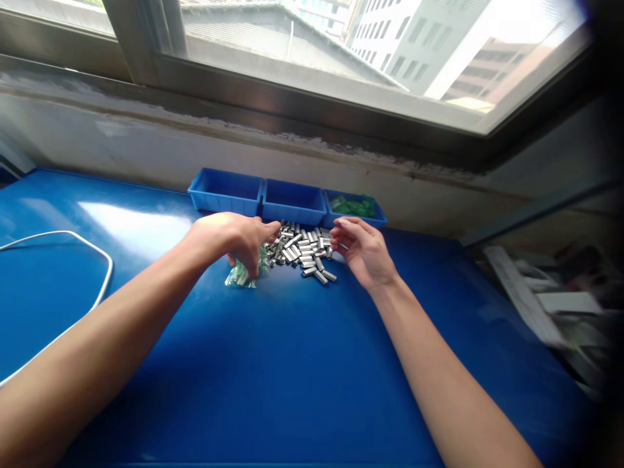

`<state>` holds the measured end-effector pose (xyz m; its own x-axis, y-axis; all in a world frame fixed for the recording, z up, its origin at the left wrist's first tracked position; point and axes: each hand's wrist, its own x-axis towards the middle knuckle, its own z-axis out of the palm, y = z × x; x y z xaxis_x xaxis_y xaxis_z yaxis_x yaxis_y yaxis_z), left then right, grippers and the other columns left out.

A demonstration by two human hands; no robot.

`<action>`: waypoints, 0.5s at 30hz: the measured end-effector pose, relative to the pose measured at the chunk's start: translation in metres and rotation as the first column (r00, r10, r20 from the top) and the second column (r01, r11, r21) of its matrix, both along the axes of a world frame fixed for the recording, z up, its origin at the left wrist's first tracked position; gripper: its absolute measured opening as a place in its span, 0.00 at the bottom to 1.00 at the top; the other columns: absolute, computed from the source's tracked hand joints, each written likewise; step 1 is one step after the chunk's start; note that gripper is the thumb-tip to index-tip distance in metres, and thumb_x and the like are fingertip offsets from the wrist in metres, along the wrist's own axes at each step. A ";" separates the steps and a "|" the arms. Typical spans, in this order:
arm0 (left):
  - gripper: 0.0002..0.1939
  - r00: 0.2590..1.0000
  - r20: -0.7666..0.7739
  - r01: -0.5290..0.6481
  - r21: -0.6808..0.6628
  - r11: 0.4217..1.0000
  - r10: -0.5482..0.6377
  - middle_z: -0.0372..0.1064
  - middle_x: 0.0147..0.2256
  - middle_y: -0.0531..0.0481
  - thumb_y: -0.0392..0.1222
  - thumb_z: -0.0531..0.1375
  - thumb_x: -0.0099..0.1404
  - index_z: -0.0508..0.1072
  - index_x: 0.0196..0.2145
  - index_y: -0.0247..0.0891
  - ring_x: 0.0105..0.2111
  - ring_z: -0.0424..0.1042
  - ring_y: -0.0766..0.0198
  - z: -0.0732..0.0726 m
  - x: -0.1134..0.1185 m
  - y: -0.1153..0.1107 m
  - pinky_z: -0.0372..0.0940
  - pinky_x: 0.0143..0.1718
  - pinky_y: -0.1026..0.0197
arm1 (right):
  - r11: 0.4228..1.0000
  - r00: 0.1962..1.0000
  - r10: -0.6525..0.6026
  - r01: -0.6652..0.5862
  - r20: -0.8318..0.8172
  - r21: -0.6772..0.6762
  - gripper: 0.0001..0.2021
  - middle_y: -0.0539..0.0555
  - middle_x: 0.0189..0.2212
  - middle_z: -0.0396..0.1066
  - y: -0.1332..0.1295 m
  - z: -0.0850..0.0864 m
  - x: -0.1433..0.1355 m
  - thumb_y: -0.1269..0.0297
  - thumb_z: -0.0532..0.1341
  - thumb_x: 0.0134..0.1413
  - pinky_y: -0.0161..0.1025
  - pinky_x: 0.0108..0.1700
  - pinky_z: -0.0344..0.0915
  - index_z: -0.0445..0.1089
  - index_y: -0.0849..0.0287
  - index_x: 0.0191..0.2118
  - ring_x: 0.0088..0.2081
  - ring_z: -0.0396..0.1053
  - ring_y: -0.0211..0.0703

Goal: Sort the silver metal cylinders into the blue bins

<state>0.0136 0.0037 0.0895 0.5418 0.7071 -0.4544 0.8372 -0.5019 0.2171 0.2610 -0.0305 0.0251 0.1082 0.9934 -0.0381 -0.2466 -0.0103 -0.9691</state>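
My left hand (238,237) reaches down over a small clear greenish plastic bag (242,278) with pale pieces in it. Thumb and lower fingers close on the bag's top, while the forefinger points out to the right. Right beside the bag lies a loose pile of short silver metal pieces (307,249), some long like spacers, others shorter and nut-like at its left. At the pile's right edge is my right hand (364,252), palm turned inward. Its fingers are loosely bent and apart, with nothing visible in them.
Behind the pile, three blue bins stand in a row: the left bin (224,203), the middle bin (294,212) and the right bin (380,222), which holds green plastic bags (353,205). A white cable (110,273) crosses the blue tabletop (292,377) at left. A window wall rises behind.
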 end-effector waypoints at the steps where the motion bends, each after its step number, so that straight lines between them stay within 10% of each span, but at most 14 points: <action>1: 0.51 1.000 0.005 0.021 -0.019 1.000 -0.021 0.70 0.58 0.37 0.49 0.70 0.41 0.64 0.64 0.41 0.51 0.73 0.46 0.001 0.000 0.000 0.68 0.45 0.61 | 1.000 1.000 0.003 -0.003 -0.001 -0.002 0.10 0.49 0.26 0.77 0.000 0.000 0.001 0.60 0.73 0.44 0.31 0.31 0.69 0.78 0.57 0.33 0.27 0.72 0.34; 9: 0.28 0.974 0.165 0.173 -0.089 0.981 -0.157 0.76 0.38 0.53 0.42 0.67 0.47 0.71 0.47 0.42 0.36 0.71 0.59 0.013 -0.011 0.008 0.61 0.33 0.65 | 1.000 1.000 0.028 -0.028 0.000 -0.013 0.09 0.50 0.28 0.77 0.001 -0.004 0.003 0.61 0.73 0.46 0.32 0.33 0.69 0.78 0.57 0.34 0.29 0.73 0.35; 15: 0.28 0.800 0.573 0.235 -0.029 0.972 -0.177 0.72 0.44 0.52 0.49 0.69 0.51 0.69 0.48 0.40 0.39 0.70 0.62 0.000 -0.003 0.014 0.61 0.35 0.67 | 0.986 0.969 0.167 -0.167 0.180 -0.018 0.14 0.51 0.29 0.77 -0.004 0.002 -0.001 0.52 0.71 0.50 0.31 0.27 0.63 0.78 0.58 0.36 0.25 0.70 0.34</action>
